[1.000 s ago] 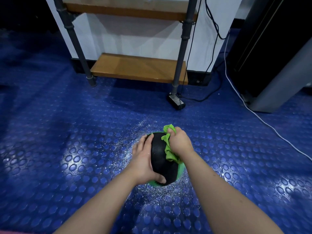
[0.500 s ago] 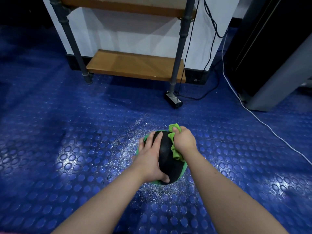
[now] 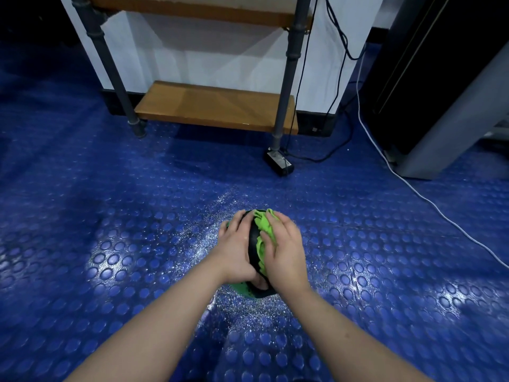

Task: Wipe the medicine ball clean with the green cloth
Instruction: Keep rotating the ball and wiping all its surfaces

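Note:
A black and green medicine ball sits on the blue studded floor, mostly covered by both hands. My left hand cups the ball's left side, fingers curved over the top and thumb under the near edge. My right hand presses a bunched green cloth against the ball's upper right, fingers spread over the cloth. Only a black strip between the hands and the ball's lower edge show.
White specks are scattered over the floor around the ball. A shelf rack with wooden boards stands behind. A small black box with cables lies by its leg. A white cable runs past a dark cabinet at right.
My right hand with the cloth has slid down and toward me across the ball's top. My left hand has shifted a little farther over the ball.

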The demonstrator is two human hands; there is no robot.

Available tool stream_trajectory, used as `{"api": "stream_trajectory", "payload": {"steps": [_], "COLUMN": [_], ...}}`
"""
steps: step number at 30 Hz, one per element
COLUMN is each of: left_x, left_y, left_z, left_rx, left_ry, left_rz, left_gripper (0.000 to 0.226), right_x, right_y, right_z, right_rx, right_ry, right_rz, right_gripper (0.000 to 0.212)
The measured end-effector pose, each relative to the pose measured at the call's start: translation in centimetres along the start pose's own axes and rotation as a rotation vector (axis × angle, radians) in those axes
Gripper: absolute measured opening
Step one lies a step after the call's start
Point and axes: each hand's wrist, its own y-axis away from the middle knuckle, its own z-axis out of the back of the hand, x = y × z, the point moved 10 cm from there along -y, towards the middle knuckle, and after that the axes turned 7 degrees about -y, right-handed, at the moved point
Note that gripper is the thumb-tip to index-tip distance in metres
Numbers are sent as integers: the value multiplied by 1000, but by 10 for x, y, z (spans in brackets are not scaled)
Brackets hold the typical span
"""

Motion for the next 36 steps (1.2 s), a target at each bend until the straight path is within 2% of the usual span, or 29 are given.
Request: {"api": "stream_trajectory", "payload": {"steps": [3, 6, 9, 11, 14, 16, 17, 20, 23, 27, 33, 36], "left_x": [11, 26, 44, 52, 62, 72, 78, 83, 92, 109, 82, 69], "left_y": [6, 11, 18, 23, 25, 23, 22, 22, 22, 29, 27, 23], "left_z": [2, 1, -3, -6, -7, -5, -3, 8, 9, -2, -41, -54], "left_rx": [-50, -81, -110, -117, -106, -78, -53, 3, -113, -243, -155, -139], "left_ry": [55, 138, 231, 278, 363, 454, 515, 698, 929, 1117, 1339, 1324], "left_rz": [17, 75, 77, 64, 69, 75, 83, 132, 273, 376, 334, 358], "left_gripper": [152, 154, 155, 155, 155, 153, 149, 125, 103, 107, 88, 89], "right_x": [-5, -24, -57, -79, -108, -127, -135, -137, -119, -99, -90, -91], "right_y": [-14, -37, -41, -31, -3, 11, 16, 28, 28, 26, 25, 26], "right_z": [-1, -2, 2, 5, 7, 8, 4, -26, -60, -58, -6, 11], "right_rx": [25, 34, 46, 7, -156, -247, -251, -153, -22, -59, -129, -162], "right_ry": [-31, -53, -76, -356, -888, -1021, -1025, -1032, -1011, -980, -894, -766], "right_rz": [-59, -329, -597, -733, -919, -984, -1002, -1092, -1058, -931, -798, -785], "right_gripper": [36, 26, 27, 26, 20, 12, 15, 30, 37, 27, 25, 25]}}
